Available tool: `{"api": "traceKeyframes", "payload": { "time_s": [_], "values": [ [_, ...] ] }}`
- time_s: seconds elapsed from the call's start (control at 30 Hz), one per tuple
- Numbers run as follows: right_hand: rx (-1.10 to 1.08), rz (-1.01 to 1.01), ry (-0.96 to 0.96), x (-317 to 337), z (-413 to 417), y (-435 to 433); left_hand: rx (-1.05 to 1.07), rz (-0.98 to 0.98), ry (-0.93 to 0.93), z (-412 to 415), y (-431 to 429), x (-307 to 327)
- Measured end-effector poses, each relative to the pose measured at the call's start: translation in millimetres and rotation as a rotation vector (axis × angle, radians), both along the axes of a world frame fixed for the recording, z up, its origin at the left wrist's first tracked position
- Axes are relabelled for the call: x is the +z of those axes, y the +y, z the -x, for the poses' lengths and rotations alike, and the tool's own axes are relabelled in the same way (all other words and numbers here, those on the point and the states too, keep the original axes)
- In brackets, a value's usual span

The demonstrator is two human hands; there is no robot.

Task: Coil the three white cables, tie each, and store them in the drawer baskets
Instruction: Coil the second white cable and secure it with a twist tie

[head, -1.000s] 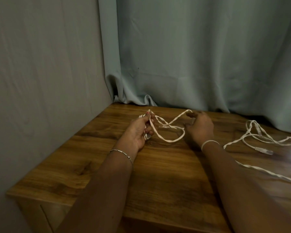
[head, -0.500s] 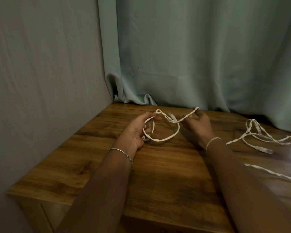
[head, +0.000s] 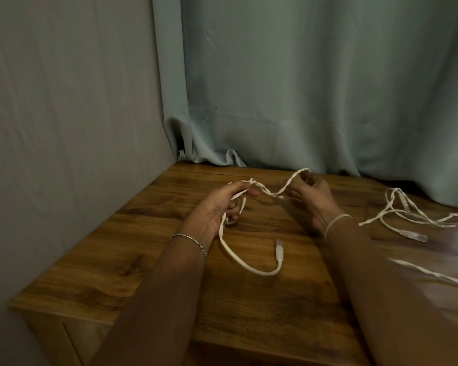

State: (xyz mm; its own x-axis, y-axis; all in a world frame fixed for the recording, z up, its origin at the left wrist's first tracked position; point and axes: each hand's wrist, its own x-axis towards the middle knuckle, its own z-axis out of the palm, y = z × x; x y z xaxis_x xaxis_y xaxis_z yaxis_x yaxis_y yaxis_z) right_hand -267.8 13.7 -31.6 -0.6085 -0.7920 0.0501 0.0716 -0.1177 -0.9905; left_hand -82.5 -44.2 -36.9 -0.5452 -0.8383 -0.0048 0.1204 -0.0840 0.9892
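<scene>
The left hand (head: 217, 207) is gripping the cable (head: 259, 272) above the far worktop (head: 249, 326); the right hand (head: 311, 199) is pinching its span. Plug end is trailing near. Recommended: feeding even, untwisted loops leftward. Other cables (head: 391, 215) are lying right

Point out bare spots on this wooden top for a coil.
Free: the wooden tabletop corner between the left forearm and the grey wall; the back strip along the blue-grey curtain. Crowded: right side, strewn with loose white cables.
</scene>
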Motion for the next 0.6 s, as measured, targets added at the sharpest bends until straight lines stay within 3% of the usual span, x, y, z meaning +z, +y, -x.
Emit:
{"api": "traceKeyframes", "payload": {
  "time_s": [0.1,0.27,0.33,0.43,0.5,0.6],
  "values": [
    [-0.065,-0.051,0.029,3.8,-2.2,0.7,0.049,0.026,-0.002,2.2,2.3,0.6],
    [-0.099,-0.007,-0.104,11.9,-10.8,1.2,0.217,0.135,0.049,6.1,6.0,0.9],
    [-0.214,-0.026,0.073,11.5,-12.7,0.6,0.301,0.185,0.049,7.1,8.2,2.2],
    [-0.462,-0.096,0.589,14.3,-18.7,5.2,0.384,0.294,0.009,9.6,6.2,0.4],
    [-0.502,-0.033,0.665,16.8,-23.7,6.8,0.393,0.330,0.007,11.4,5.7,-1.8],
    [-0.472,0.032,0.605,18.5,-31.3,3.9,0.405,0.363,0.003,14.2,3.1,-4.8]
  ]
}}
